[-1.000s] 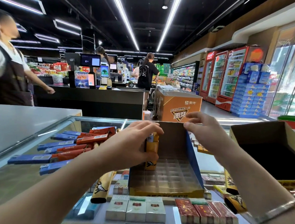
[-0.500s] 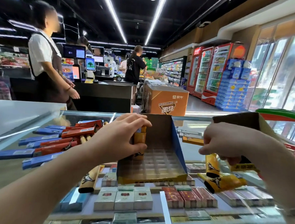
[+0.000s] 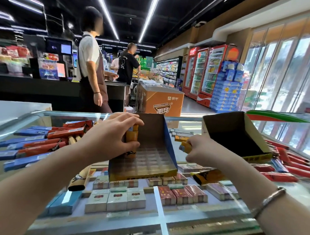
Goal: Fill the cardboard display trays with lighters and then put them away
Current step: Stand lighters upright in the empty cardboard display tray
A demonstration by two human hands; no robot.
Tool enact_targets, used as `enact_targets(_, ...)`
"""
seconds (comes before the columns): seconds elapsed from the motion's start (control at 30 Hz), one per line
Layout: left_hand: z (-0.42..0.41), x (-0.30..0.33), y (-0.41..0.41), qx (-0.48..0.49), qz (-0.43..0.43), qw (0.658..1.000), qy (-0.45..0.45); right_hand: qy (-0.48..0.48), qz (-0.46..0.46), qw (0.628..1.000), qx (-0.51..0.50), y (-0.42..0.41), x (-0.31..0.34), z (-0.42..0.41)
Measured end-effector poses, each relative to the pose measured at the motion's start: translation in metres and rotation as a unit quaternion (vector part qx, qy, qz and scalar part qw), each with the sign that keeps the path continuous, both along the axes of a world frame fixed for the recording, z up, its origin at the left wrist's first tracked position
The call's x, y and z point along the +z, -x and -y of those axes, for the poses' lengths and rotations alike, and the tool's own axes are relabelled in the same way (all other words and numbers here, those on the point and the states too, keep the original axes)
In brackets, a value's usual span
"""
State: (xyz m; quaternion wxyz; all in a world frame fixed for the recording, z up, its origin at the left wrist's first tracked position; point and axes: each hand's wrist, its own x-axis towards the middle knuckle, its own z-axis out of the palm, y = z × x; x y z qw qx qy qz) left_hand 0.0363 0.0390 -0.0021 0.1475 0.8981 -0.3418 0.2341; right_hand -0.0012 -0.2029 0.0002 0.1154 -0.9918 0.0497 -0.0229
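Nearest, through the glass counter top (image 3: 190, 218), rows of cigarette packs (image 3: 117, 199) are seen on the shelf below; these are not part of the job. On the glass, the display tray (image 3: 149, 158) stands upright between the two arms, and its grid of cells is almost wholly bare. Only a few orange lighters (image 3: 131, 144) are seated, at the tray's back left corner, where the left hand (image 3: 110, 136) is curled around them. The filling is therefore judged barely begun.

Just right of the tray, the right hand (image 3: 200, 151) is closed on another orange lighter (image 3: 185, 146) taken from the counter. More orange lighters (image 3: 208, 174) lie loose near that wrist. Blue and red lighters (image 3: 35, 144) are piled at the left, and red ones (image 3: 283, 169) at the right.

Farther right, a second tray (image 3: 237, 135) stands dark inside; whether anything is loaded in it cannot be made out. Nothing is put away yet.

How many lighters are held under the left fingers is hidden. The far shop is blurred.
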Motion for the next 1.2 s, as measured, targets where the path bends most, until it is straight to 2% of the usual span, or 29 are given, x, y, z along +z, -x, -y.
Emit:
enact_targets(0.1,0.0,0.0,-0.001,0.0,-0.005,1.0,-0.002,-0.044,0.023,0.999,0.014,0.006,0.011,0.009)
enact_targets(0.17,0.0,0.0,-0.003,0.002,-0.009,1.0,-0.004,-0.029,0.04,0.998,0.033,0.014,0.025,0.017)
enact_targets(0.37,-0.001,0.0,-0.004,0.004,-0.01,1.0,-0.005,0.013,-0.166,0.981,0.096,0.044,0.049,0.028)
enact_targets(0.5,-0.001,0.0,-0.004,0.007,-0.009,1.0,-0.005,0.078,-0.217,0.968,0.103,0.045,0.04,0.022)
enact_targets(0.67,-0.001,-0.001,-0.005,0.008,-0.011,1.0,-0.003,0.047,-0.203,0.971,0.113,0.033,0.032,0.013)
enact_targets(0.93,-0.002,-0.001,-0.006,0.001,-0.006,1.0,-0.003,0.055,-0.186,0.974,0.117,0.006,0.023,-0.004)
enact_targets(1.1,-0.003,-0.001,-0.007,-0.004,-0.009,1.0,-0.008,0.006,-0.03,0.996,0.08,-0.024,0.014,-0.006)
enact_targets(1.2,-0.004,0.0,-0.005,-0.01,-0.016,1.0,-0.012,0.006,0.017,0.999,0.042,-0.042,0.01,-0.007)
